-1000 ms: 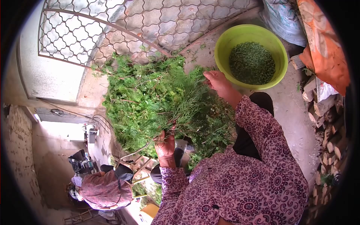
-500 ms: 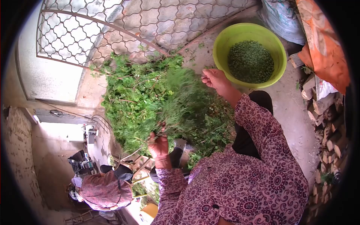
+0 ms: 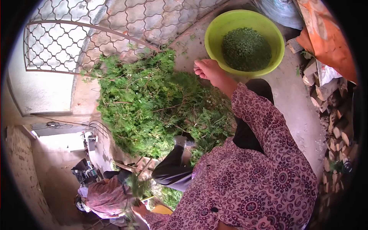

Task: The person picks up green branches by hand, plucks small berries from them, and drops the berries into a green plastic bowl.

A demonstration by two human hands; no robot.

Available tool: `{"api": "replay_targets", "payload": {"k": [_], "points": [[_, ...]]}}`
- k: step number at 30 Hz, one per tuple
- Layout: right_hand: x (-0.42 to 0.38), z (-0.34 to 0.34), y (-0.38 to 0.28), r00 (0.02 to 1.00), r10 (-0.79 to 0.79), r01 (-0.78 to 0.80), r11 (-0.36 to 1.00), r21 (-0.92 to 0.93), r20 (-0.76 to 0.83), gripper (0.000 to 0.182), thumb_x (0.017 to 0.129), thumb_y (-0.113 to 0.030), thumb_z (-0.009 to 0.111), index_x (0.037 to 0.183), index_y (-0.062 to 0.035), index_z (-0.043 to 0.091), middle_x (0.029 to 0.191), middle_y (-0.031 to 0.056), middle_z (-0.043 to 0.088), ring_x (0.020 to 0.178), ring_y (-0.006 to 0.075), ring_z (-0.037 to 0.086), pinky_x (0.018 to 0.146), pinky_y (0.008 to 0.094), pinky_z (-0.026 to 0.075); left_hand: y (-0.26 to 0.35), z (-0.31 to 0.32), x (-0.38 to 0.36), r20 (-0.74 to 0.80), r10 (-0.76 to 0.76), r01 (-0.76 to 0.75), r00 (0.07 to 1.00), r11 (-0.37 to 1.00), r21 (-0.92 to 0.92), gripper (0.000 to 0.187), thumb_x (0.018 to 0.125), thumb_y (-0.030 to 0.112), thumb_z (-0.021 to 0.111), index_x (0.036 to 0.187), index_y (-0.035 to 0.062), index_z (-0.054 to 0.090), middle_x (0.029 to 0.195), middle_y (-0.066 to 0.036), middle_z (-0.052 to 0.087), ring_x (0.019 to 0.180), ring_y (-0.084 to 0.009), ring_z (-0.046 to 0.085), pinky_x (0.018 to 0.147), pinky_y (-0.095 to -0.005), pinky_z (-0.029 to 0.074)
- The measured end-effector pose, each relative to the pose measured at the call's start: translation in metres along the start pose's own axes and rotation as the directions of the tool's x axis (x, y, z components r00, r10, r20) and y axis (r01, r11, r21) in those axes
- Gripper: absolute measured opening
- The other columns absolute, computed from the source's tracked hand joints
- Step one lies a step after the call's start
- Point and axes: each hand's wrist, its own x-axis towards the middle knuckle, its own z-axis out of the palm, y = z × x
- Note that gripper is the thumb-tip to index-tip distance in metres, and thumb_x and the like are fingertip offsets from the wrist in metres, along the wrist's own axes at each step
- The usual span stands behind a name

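The right hand (image 3: 207, 69) is closed into a loose fist, and what it holds, if anything, cannot be told. It sits at the upper right edge of the pile of green branches (image 3: 149, 103), and the green bowl (image 3: 214, 34) of small green pieces is just beyond it, up and to the right, near but apart. The left hand (image 3: 138, 209) is low at the bottom, far from the bowl, with the fingers around a green sprig (image 3: 135, 186).
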Motion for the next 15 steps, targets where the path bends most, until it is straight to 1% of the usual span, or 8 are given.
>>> {"api": "replay_targets", "payload": {"k": [1,3,5,8,12,14,15], "points": [[0.003,-0.001,0.004,1.0,0.006,-0.006,1.0,-0.001,0.012,0.029,0.081,-0.026,0.058,0.081,0.0025,0.056,0.067,0.0048,0.054,0.053,0.0079,0.049,0.043,0.0186,0.038,-0.009,-0.002,-0.017,-0.027,-0.033,0.036,0.999,0.995,0.096,0.032,0.078,0.017,0.054,0.091,-0.0119,0.052,0.083,-0.018,0.062,0.071,-0.0282,0.06,0.064,-0.0366,0.05],[0.01,-0.003,0.013,1.0,0.011,-0.011,1.0,-0.002,0.024,0.029,0.082,-0.025,0.058,0.083,0.0034,0.057,0.069,0.0054,0.054,0.054,0.008,0.049,0.044,0.0185,0.039,-0.023,-0.001,-0.046,-0.021,-0.13,0.131,0.991,0.967,0.218,0.032,0.077,0.018,0.054,0.09,-0.0118,0.052,0.083,-0.018,0.061,0.071,-0.0281,0.06,0.064,-0.0362,0.05],[0.013,-0.006,0.018,0.998,0.05,-0.046,0.994,-0.095,0.041,0.028,0.085,-0.032,0.054,0.089,-0.0044,0.058,0.08,-0.0001,0.057,0.067,0.006,0.053,0.059,0.0203,0.044,-0.034,0.006,-0.07,0.006,-0.206,0.195,0.978,0.932,0.305,0.032,0.077,0.018,0.055,0.09,-0.0116,0.052,0.082,-0.018,0.061,0.071,-0.028,0.06,0.064,-0.0359,0.05],[0.007,-0.003,0.018,0.998,0.057,-0.057,0.989,-0.138,-0.001,0.027,0.085,-0.031,0.054,0.09,-0.0042,0.058,0.078,-0.0003,0.056,0.065,0.0058,0.053,0.057,0.0199,0.044,-0.043,0.021,-0.09,0.066,-0.272,0.23,0.96,0.901,0.368,0.033,0.076,0.018,0.056,0.089,-0.0113,0.052,0.081,-0.018,0.061,0.07,-0.0278,0.06,0.063,-0.0353,0.049],[0.006,-0.004,0.03,0.996,0.089,-0.09,0.983,-0.157,-0.017,0.026,0.085,-0.029,0.054,0.089,-0.004,0.058,0.077,-0.0002,0.056,0.063,0.0056,0.053,0.056,0.0192,0.044,-0.047,0.038,-0.103,0.127,-0.288,0.22,0.949,0.895,0.388,0.033,0.074,0.019,0.058,0.088,-0.011,0.053,0.08,-0.018,0.061,0.07,-0.0275,0.06,0.062,-0.0346,0.049],[0.005,-0.006,0.037,0.995,0.089,-0.096,0.973,-0.208,-0.044,0.025,0.085,-0.029,0.054,0.087,-0.0036,0.057,0.077,-0.0001,0.056,0.061,0.0055,0.053,0.054,0.0191,0.044,-0.047,0.046,-0.099,0.154,-0.255,0.181,0.955,0.907,0.381,0.033,0.074,0.019,0.059,0.088,-0.0108,0.053,0.08,-0.018,0.061,0.07,-0.0274,0.06,0.062,-0.0343,0.049],[0.012,-0.013,0.049,0.993,0.107,-0.118,0.962,-0.245,-0.055,0.024,0.085,-0.028,0.054,0.086,-0.0047,0.057,0.076,-0.0003,0.055,0.059,0.0054,0.052,0.054,0.0188,0.043,-0.047,0.051,-0.094,0.165,-0.211,0.138,0.963,0.919,0.369,0.034,0.073,0.019,0.059,0.087,-0.0107,0.053,0.08,-0.018,0.061,0.069,-0.0274,0.06,0.062,-0.0341,0.049]]}}
